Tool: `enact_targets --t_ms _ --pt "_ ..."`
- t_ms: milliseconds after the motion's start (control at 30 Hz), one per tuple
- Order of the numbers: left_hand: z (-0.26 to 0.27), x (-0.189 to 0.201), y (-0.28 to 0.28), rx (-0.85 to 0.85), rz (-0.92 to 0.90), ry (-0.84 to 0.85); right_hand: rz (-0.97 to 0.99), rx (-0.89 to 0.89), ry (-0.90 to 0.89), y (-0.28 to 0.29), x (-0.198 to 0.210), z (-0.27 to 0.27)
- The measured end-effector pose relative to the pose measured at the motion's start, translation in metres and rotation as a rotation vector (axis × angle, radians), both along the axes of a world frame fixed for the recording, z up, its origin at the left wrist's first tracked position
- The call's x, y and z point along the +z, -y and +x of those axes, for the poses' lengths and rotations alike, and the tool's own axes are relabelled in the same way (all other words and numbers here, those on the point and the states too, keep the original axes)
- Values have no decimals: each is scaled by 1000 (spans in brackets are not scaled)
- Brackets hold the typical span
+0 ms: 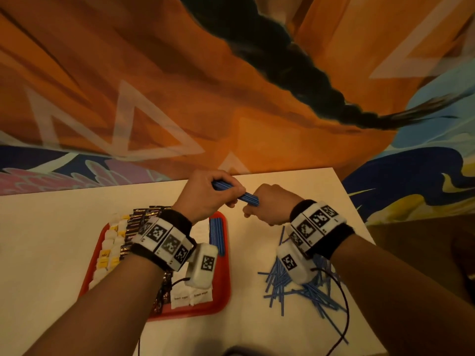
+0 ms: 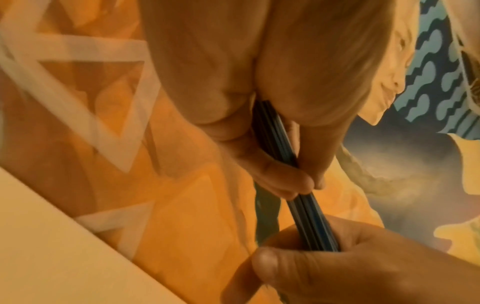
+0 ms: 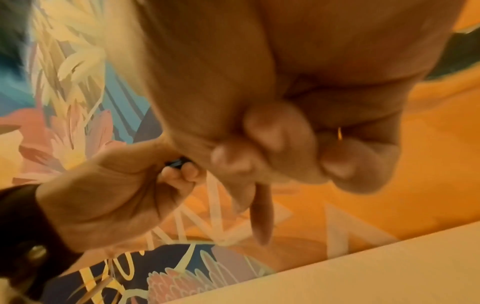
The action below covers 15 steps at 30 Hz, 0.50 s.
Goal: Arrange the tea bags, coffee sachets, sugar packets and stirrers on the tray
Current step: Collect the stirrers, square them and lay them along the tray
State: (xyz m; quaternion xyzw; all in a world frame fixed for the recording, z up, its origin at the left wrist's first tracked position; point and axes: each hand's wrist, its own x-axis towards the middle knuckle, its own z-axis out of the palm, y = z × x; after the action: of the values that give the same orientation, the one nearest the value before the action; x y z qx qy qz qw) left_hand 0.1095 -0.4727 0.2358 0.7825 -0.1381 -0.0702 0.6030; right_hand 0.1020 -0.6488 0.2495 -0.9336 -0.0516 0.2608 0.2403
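Sachets, packets and some stirrers (image 1: 217,235) fill your tray (image 1: 223,278); both hands (image 1: 205,196) (image 1: 270,206) pinch a stirrer bundle (image 1: 248,197), loose stirrers (image 1: 303,291) remaining.

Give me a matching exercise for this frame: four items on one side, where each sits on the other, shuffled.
Items:
1. Stirrer bundle
2. Loose stirrers
3. Sugar packets
4. Tea bags

Places:
A. Along the left edge of the red tray
B. Scattered on the table, right of the tray
C. Held above the table between the left hand and right hand
D. Near front of the tray, toward its right side

Pairs: 1-C, 2-B, 3-D, 4-A
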Motion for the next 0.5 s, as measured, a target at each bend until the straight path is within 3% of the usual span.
enact_targets --t_ms 100,167,233,333,433,500 --pt "-4 -21 -2 147 -190 -106 8 -48 42 -4 -19 0" --pt "-9 -37 -1 267 -408 -274 11 -110 85 -8 -36 1" --pt "-17 -52 3 274 -550 -445 12 -151 116 -14 -53 -1" --pt "-26 -74 11 262 -574 -588 -11 -152 63 -28 -75 -10" --pt "-29 -96 15 299 -531 -610 -3 -120 -14 -38 -96 -18" --pt "-31 -107 17 341 -619 -653 37 -84 -57 -42 -112 -21"
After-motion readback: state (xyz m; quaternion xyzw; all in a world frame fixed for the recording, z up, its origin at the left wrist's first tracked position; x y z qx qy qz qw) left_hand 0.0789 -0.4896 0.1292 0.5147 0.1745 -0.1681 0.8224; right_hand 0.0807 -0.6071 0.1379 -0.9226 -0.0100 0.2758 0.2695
